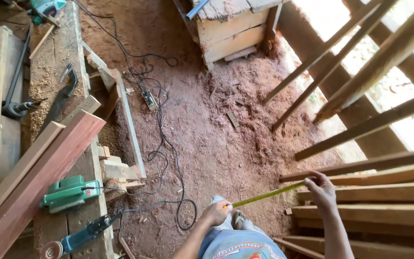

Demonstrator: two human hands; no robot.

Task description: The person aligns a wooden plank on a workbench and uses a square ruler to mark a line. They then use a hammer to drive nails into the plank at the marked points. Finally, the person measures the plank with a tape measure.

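A yellow measuring tape (267, 194) is stretched between my two hands. My left hand (215, 212) is closed around the tape's case end, low in the middle of the view above my legs. My right hand (320, 189) pinches the tape's far end against the edge of a stack of wooden planks (384, 201) at the right. The tape slopes up from left to right.
A workbench (68, 52) at the left carries long reddish boards (34, 177), a green electric planer (68, 193) and an angle grinder (75, 239). Black cables (161, 139) trail over the sawdust floor. Slanted timber (341, 62) leans at the upper right, and a wooden crate (231, 29) stands at the back.
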